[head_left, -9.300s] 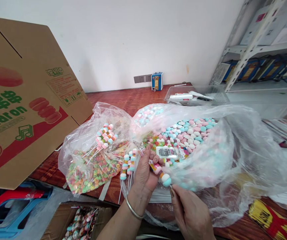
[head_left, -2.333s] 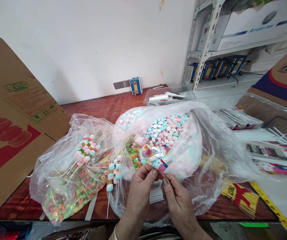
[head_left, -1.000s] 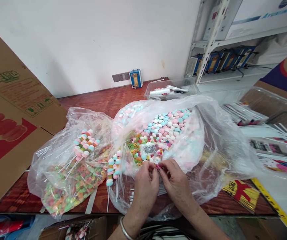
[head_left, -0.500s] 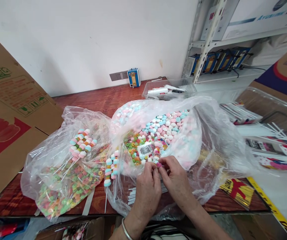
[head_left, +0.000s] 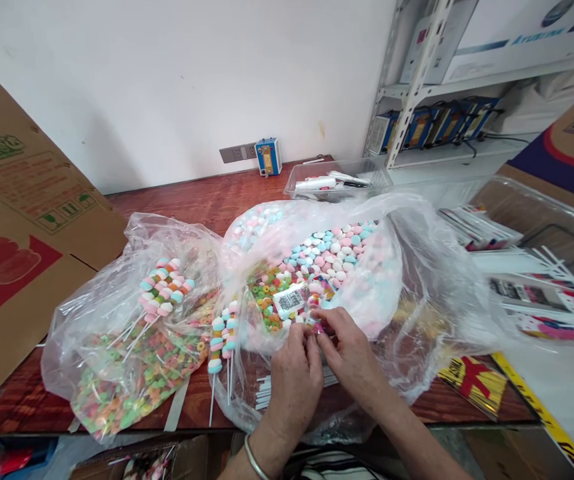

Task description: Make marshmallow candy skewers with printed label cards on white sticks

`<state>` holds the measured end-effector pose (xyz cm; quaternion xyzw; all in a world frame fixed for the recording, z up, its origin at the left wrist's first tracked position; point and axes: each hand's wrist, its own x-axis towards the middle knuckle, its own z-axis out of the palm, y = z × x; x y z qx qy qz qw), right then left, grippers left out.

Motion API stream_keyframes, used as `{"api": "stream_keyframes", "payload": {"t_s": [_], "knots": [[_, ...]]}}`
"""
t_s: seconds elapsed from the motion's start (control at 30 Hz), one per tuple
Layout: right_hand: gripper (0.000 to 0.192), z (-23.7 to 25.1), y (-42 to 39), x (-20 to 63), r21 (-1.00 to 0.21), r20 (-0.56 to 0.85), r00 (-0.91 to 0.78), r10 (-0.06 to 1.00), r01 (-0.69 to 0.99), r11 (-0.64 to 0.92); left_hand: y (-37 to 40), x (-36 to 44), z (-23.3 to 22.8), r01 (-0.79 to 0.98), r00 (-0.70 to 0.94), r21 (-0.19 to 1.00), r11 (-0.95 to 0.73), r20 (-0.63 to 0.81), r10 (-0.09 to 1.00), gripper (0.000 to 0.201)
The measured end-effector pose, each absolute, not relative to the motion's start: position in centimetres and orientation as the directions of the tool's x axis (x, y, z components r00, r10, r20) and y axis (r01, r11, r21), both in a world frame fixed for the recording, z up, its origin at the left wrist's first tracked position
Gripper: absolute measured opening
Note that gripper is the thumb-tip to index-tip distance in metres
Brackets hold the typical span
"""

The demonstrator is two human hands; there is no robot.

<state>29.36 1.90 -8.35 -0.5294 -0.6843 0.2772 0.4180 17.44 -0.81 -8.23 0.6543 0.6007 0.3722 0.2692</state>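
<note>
Crinkled clear plastic bag [head_left: 431, 280] sprawled across reddish wooden table [head_left: 207, 200], heaped with small rounded pastel candies [head_left: 334, 250]. At its near edge, slim glossy wrapped candy skewer [head_left: 303, 300], printed label up, long axis running from fingertips away toward upper left. Left hand [head_left: 294, 377] and right hand [head_left: 349, 353] side by side, fingers pinched shut on skewer's near end.

Brown cardboard box [head_left: 21, 220] leaning at left, red and green print. Blue device [head_left: 267, 156] against wall by socket [head_left: 231, 154]. Clear tray [head_left: 339, 180] with tubes beyond bags. Metal shelving [head_left: 417, 73] at right. Yellow-red packet [head_left: 471, 380] near table edge.
</note>
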Motion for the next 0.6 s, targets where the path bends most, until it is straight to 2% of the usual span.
{"api": "stream_keyframes", "payload": {"t_s": [0.2,0.3,0.37,0.47,0.53,0.6], "knots": [[0.01,-8.9,2.3,28.6,-0.859,0.208,0.066,0.976,0.49,0.15,-1.0,17.9,-8.4,0.611,-0.014,0.778,-0.146,0.195,0.981,0.013],[0.012,-9.1,2.2,28.5,-0.863,0.179,0.091,0.98,0.493,0.112,-1.0,18.2,-8.3,0.546,-0.044,0.831,-0.103,0.152,0.987,0.013],[0.014,-9.1,2.1,28.6,-0.87,0.17,0.071,0.983,0.48,0.116,-0.9,18.3,-8.2,0.429,-0.077,0.902,-0.054,0.096,0.992,0.012],[0.012,-8.9,1.8,29.0,-0.882,0.184,0.047,0.982,0.448,0.144,-0.4,18.1,-8.2,0.111,-0.072,0.99,0.088,-0.081,0.994,0.017],[0.009,-9.0,1.5,29.2,-0.884,0.202,0.051,0.978,0.439,0.16,0.0,17.8,-8.2,-0.115,-0.017,0.967,0.229,-0.232,0.973,0.023],[0.007,-9.1,1.3,29.4,-0.882,0.22,0.049,0.974,0.437,0.177,0.6,17.4,-8.1,-0.264,0.04,0.896,0.357,-0.36,0.932,0.028]]}}
